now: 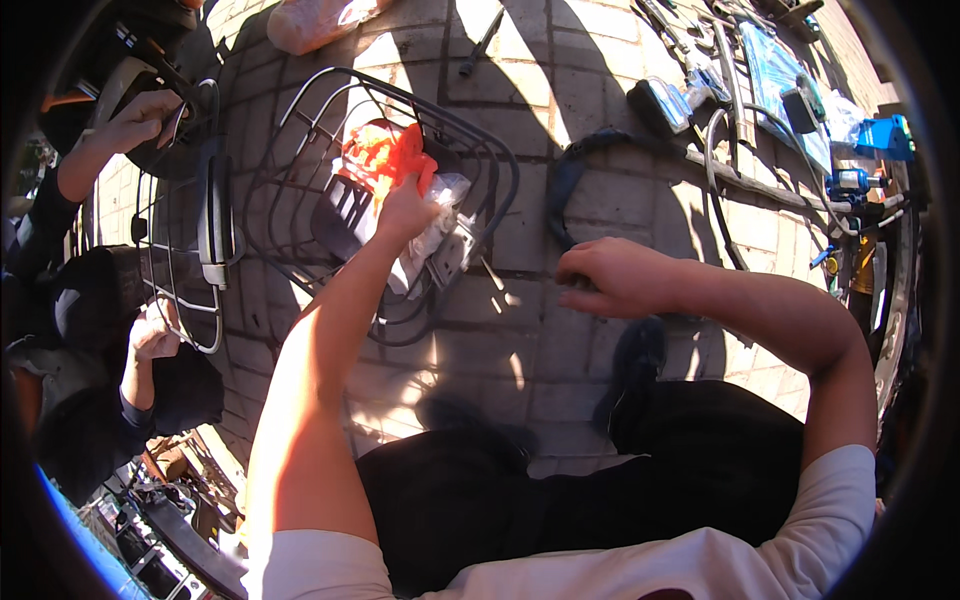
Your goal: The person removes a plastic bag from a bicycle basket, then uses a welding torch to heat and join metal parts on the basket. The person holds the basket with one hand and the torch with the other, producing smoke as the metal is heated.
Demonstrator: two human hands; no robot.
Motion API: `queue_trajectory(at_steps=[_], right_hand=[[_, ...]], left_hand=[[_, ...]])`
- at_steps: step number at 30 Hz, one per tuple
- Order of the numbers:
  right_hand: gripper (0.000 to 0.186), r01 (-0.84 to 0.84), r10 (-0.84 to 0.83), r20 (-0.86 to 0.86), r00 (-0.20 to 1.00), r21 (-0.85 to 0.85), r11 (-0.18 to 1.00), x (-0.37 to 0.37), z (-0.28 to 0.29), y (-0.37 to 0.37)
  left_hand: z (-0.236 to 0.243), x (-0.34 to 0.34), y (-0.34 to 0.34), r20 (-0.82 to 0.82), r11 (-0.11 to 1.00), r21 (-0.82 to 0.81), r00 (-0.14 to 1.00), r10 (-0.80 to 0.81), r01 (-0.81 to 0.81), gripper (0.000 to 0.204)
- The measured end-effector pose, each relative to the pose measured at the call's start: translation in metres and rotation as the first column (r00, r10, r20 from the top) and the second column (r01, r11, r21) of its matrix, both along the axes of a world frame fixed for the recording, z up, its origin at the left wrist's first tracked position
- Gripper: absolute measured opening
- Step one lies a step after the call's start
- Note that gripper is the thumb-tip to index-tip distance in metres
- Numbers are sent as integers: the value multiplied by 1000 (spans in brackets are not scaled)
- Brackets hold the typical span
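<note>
My left hand [405, 213] reaches into a dark wire basket [508, 160] on the paving. Its fingers are closed on a crumpled orange plastic bag [378, 155]; the fingertips are partly hidden. Beside that hand, in the same basket, lie a clear plastic wrapping [440, 225] and a pale metal plate with holes [455, 252]. A dark slotted piece [340, 215] sits left of my wrist. Over the ground to the right, my right hand [612, 278] is loosely bent, with a gap between thumb and fingers and nothing visible in it.
Another person's hands [140, 120] hold a wire frame [215, 215] at the left. A black curved tube [570, 175] lies right of the basket. Tools, hoses and a blue plastic package [785, 85] spread along the far right. A dark rod [482, 45] and pinkish plastic bag [310, 22] lie farther off.
</note>
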State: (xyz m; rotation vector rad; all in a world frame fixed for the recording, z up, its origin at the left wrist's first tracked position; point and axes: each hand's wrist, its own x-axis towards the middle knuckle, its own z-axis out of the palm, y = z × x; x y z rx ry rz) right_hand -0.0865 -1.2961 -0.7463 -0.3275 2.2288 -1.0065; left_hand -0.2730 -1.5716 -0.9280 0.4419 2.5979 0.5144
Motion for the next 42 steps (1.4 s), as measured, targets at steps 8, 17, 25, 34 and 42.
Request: queue_trajectory(at_steps=[8, 17, 25, 34, 42], right_hand=[[41, 177, -175, 32, 984, -87, 980, -6, -19, 7], [63, 710, -549, 517, 657, -180, 681, -63, -48, -9], [23, 650, -522, 407, 749, -301, 698, -119, -73, -25], [40, 725, -575, 446, 686, -480, 493, -142, -76, 0], [44, 415, -391, 466, 794, 55, 908, 23, -65, 94]], left_hand=[[52, 3, -20, 60, 998, -58, 998, 21, -18, 57], [256, 160, -201, 436, 610, 465, 765, 474, -642, 34], [202, 278, -302, -8, 663, -629, 856, 516, -406, 88], [240, 206, -121, 233, 975, 200, 971, 47, -95, 40], [210, 188, -1, 265, 782, 415, 760, -593, 466, 18]])
